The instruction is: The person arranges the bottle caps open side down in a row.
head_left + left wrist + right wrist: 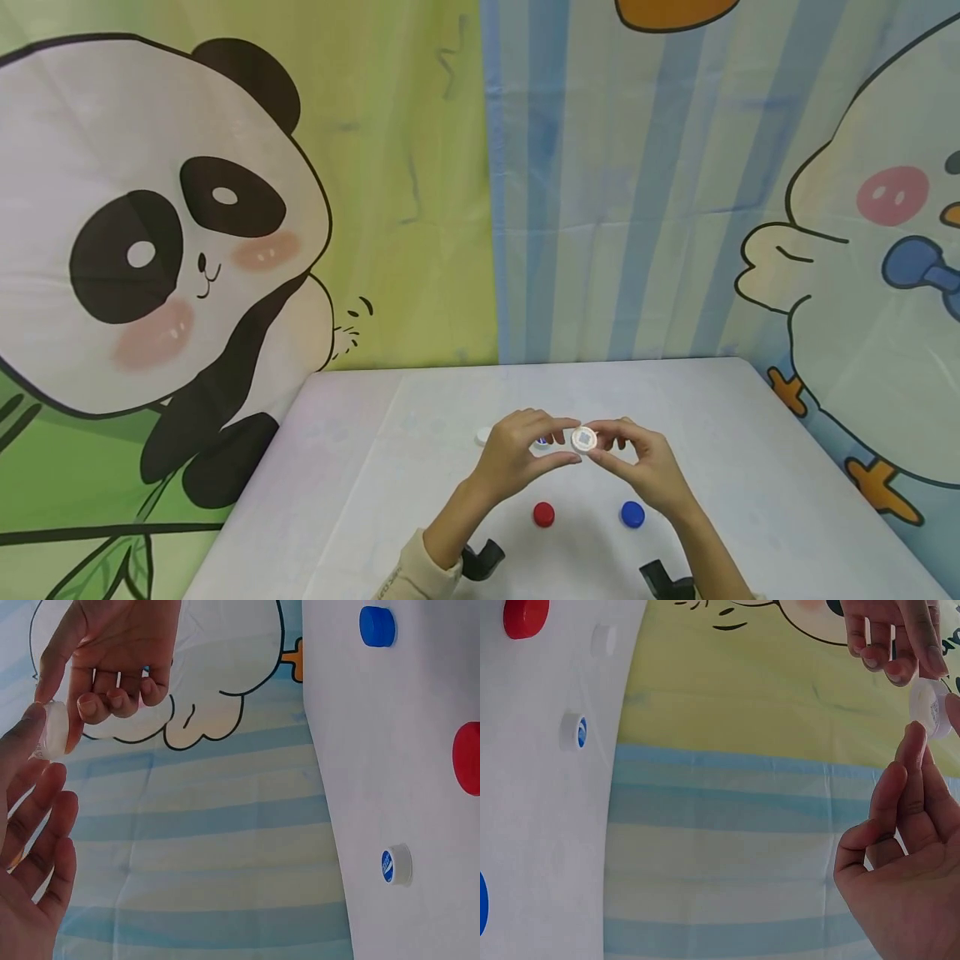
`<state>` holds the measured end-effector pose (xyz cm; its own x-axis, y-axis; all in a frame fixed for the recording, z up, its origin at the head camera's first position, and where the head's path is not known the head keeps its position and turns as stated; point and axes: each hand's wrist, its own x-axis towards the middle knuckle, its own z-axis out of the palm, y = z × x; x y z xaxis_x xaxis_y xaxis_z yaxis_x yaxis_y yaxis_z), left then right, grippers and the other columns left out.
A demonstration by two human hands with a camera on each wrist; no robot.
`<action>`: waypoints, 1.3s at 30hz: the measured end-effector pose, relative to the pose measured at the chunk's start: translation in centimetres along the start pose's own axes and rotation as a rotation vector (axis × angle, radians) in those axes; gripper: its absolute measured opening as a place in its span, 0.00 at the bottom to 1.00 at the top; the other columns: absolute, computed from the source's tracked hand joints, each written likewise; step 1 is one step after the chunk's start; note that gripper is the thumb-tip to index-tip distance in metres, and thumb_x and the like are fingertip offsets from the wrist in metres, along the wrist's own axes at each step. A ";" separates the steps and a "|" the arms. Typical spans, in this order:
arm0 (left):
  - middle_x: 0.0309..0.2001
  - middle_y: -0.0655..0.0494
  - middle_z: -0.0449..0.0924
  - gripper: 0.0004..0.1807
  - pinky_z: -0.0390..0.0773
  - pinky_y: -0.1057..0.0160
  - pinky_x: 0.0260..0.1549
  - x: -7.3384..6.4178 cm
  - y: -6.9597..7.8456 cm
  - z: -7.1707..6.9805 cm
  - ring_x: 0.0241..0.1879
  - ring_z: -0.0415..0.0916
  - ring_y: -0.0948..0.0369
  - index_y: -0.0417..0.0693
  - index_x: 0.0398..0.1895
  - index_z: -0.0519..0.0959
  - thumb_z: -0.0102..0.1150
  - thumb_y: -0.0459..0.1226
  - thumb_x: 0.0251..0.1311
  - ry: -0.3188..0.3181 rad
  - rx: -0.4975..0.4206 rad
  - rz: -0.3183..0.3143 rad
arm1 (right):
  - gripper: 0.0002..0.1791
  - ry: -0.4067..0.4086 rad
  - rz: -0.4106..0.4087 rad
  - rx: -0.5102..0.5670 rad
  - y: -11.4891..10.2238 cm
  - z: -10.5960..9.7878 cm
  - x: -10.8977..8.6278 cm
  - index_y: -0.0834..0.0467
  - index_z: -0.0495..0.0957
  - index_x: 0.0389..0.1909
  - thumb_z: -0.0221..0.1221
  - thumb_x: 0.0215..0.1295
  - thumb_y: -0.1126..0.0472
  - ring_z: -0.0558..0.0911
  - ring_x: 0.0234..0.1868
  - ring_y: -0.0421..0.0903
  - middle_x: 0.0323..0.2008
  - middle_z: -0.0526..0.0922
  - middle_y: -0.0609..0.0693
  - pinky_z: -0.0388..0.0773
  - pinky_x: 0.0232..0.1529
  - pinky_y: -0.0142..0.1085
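Note:
A small white bottle cap (583,439) is held up above the table between both hands, a square mark showing on its face. My left hand (513,454) has its index finger and thumb at the cap's left edge. From the other side, my right hand (647,467) pinches the cap between thumb and index finger. In the left wrist view the cap (54,731) is seen from its side, with fingertips of both hands at its rim. The other fingers of each hand are bent loosely away from it.
On the white table (375,492) lie a red cap (543,514) and a blue cap (632,514), nearer than the hands. Behind the left hand are a plain white cap (482,436) and a white cap with a blue top (574,732). Cartoon curtains hang behind.

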<state>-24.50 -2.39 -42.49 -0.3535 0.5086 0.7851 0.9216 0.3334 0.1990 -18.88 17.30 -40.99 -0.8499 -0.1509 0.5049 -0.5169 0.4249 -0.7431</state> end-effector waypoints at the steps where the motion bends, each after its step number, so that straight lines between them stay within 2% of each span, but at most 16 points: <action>1: 0.26 0.65 0.78 0.20 0.67 0.80 0.32 0.0 0.0 0.0 0.29 0.72 0.70 0.54 0.44 0.79 0.66 0.48 0.46 -0.001 0.004 -0.007 | 0.14 0.003 -0.007 -0.003 -0.1 0.0 0.0 0.59 0.79 0.40 0.63 0.50 0.69 0.71 0.29 0.40 0.25 0.74 0.44 0.66 0.31 0.32; 8: 0.26 0.66 0.77 0.18 0.67 0.80 0.33 -0.2 0.1 0.3 0.29 0.70 0.72 0.55 0.42 0.80 0.65 0.47 0.46 0.001 -0.007 -0.045 | 0.15 0.020 -0.006 -0.018 -0.3 0.1 -0.1 0.58 0.79 0.40 0.65 0.48 0.68 0.70 0.29 0.40 0.24 0.73 0.43 0.66 0.30 0.31; 17: 0.26 0.66 0.78 0.17 0.68 0.79 0.36 0.1 0.2 0.6 0.29 0.70 0.74 0.54 0.42 0.80 0.65 0.46 0.47 0.020 -0.008 -0.020 | 0.16 0.039 -0.017 -0.059 -0.1 -0.1 -0.2 0.57 0.79 0.41 0.65 0.48 0.67 0.69 0.29 0.37 0.24 0.74 0.43 0.66 0.29 0.30; 22: 0.25 0.66 0.77 0.17 0.68 0.79 0.35 0.4 0.0 1.1 0.29 0.70 0.73 0.54 0.43 0.80 0.65 0.46 0.47 0.001 -0.023 -0.040 | 0.16 0.052 -0.042 -0.079 0.3 -0.3 -0.2 0.60 0.78 0.41 0.65 0.47 0.69 0.70 0.29 0.39 0.24 0.74 0.44 0.67 0.29 0.29; 27: 0.25 0.66 0.77 0.18 0.66 0.80 0.30 1.2 -0.9 2.1 0.28 0.69 0.72 0.54 0.43 0.80 0.64 0.47 0.48 -0.033 -0.027 -0.054 | 0.17 0.076 -0.027 -0.140 0.9 -0.8 0.1 0.59 0.78 0.42 0.65 0.48 0.67 0.72 0.30 0.40 0.26 0.75 0.44 0.68 0.30 0.29; 30: 0.26 0.66 0.77 0.16 0.66 0.80 0.30 1.8 -1.7 2.9 0.29 0.70 0.72 0.54 0.42 0.80 0.64 0.46 0.49 -0.061 -0.046 -0.079 | 0.17 0.080 -0.001 -0.166 1.9 -1.1 0.3 0.58 0.77 0.44 0.64 0.50 0.66 0.72 0.30 0.39 0.28 0.76 0.44 0.69 0.31 0.29; 35: 0.27 0.68 0.77 0.15 0.65 0.81 0.31 2.6 -2.8 4.4 0.29 0.71 0.71 0.56 0.42 0.80 0.62 0.48 0.51 -0.126 -0.023 -0.134 | 0.18 0.069 0.034 -0.174 5.9 -1.7 1.1 0.53 0.77 0.46 0.64 0.52 0.61 0.71 0.32 0.39 0.29 0.76 0.43 0.66 0.33 0.30; 39: 0.27 0.70 0.76 0.14 0.64 0.82 0.29 2.9 -3.9 6.1 0.28 0.71 0.73 0.56 0.41 0.80 0.60 0.49 0.52 -0.181 -0.007 -0.192 | 0.17 0.032 0.082 -0.179 8.5 -2.1 1.6 0.49 0.76 0.46 0.62 0.54 0.55 0.71 0.32 0.38 0.29 0.76 0.42 0.66 0.31 0.33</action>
<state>-30.08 2.68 -44.55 -0.5441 0.5705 0.6152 0.8359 0.4322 0.3384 -24.45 22.60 -45.57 -0.8833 -0.0814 0.4617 -0.4170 0.5867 -0.6942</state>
